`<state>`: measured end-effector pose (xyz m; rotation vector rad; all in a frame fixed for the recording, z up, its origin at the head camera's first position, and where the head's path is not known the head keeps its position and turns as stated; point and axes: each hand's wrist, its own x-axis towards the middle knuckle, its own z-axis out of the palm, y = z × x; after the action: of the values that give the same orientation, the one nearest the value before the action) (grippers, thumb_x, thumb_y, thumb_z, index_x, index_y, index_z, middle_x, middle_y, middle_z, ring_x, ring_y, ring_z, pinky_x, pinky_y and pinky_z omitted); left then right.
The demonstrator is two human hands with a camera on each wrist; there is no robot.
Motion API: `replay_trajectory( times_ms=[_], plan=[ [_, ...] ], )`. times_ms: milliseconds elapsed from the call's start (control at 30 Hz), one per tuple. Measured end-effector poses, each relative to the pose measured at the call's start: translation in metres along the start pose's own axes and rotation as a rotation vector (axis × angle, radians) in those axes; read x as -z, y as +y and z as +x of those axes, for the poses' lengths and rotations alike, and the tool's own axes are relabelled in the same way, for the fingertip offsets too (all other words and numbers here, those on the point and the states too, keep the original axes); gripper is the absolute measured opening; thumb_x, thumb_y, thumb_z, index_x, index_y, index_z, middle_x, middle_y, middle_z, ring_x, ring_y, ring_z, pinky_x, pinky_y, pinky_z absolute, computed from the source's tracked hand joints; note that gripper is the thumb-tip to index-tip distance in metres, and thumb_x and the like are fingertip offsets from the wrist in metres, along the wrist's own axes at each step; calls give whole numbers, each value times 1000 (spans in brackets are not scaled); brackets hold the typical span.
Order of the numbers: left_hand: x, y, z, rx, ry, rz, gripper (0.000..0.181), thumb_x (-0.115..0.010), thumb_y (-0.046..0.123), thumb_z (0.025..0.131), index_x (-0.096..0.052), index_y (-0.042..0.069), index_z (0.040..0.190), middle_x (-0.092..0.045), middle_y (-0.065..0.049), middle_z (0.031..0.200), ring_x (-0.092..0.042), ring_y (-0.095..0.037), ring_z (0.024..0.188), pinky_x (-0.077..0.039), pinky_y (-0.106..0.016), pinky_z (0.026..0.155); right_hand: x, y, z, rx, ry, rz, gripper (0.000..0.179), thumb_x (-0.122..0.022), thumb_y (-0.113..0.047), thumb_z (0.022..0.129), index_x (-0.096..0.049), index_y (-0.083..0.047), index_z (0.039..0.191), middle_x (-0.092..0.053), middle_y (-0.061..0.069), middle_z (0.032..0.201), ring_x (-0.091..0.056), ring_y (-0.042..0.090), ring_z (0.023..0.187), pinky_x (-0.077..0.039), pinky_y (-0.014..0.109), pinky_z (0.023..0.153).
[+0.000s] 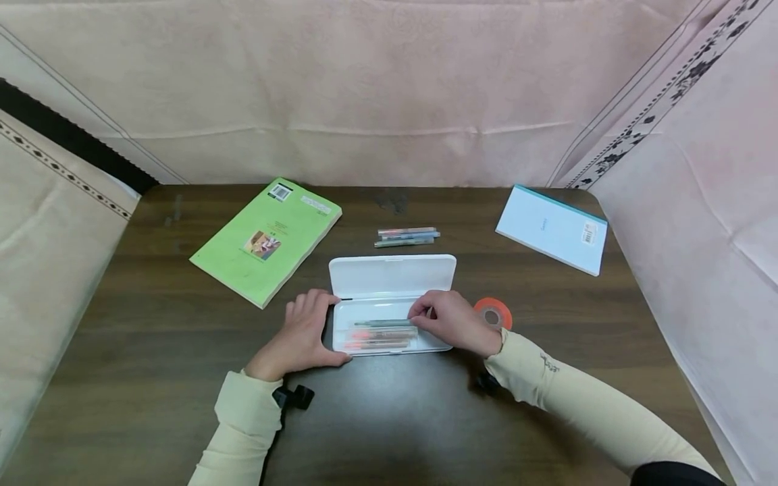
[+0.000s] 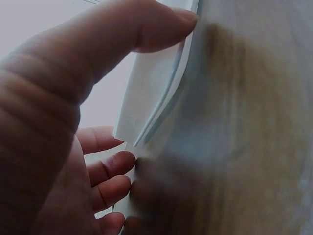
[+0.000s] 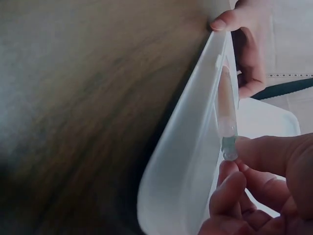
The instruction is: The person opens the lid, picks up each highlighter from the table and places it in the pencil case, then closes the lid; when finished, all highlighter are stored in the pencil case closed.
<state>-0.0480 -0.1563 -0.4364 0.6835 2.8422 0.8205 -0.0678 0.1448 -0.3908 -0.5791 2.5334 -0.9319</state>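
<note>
A white pencil case (image 1: 392,277) lies open on the table, its lid tipped back on the far side. My left hand (image 1: 306,331) grips the left end, thumb at the near corner and index finger at the far one. In the left wrist view, that thumb (image 2: 166,24) presses on the case's edge. My right hand (image 1: 450,320) is over the right half of the case and pinches the end of a green pen (image 1: 383,323). Several pens with pinkish parts (image 1: 379,343) lie side by side in the case, nearer to me than the green one.
Beyond the lid lie a few more pens (image 1: 407,236). A green book (image 1: 267,239) is at the back left, a light blue notebook (image 1: 553,229) at the back right. An orange tape roll (image 1: 501,310) sits beside my right wrist. Pale cloth (image 1: 365,88) hangs behind the table.
</note>
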Motion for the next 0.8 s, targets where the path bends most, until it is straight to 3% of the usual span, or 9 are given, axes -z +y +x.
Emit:
replay_trajectory(
  times_ms=[167,533,667,800],
  plan=[
    [0,0,1,5,-6,-11,94,-88,50,59,-44,6,128,-46,-13,123,-36,-29,106,-25,-40,84,-3,-3,3,-9,10,-16,8,-71,-18,90,-74,-17,98,-65,-6,86,-55,9,75,-49,25,71],
    [0,0,0,15,-11,-13,94,-88,50,59,-44,6,129,-45,-13,122,-36,-29,107,-25,-41,84,0,-3,3,66,23,21,8,-70,-15,90,-74,-15,97,-65,-6,86,-54,9,74,-49,24,70],
    [0,0,0,10,-8,-11,93,-88,50,59,-44,6,129,-46,-13,122,-36,-29,107,-25,-41,84,15,-11,-6,102,38,62,9,-70,-16,91,-74,-14,99,-68,-7,88,-56,10,76,-49,24,70],
    [0,0,0,7,-6,-9,93,-88,50,60,-44,6,128,-46,-13,122,-36,-29,107,-25,-41,84,46,-21,-14,107,112,123,10,-70,-16,91,-74,-13,99,-70,-5,92,-59,13,77,-50,25,69]
  ],
)
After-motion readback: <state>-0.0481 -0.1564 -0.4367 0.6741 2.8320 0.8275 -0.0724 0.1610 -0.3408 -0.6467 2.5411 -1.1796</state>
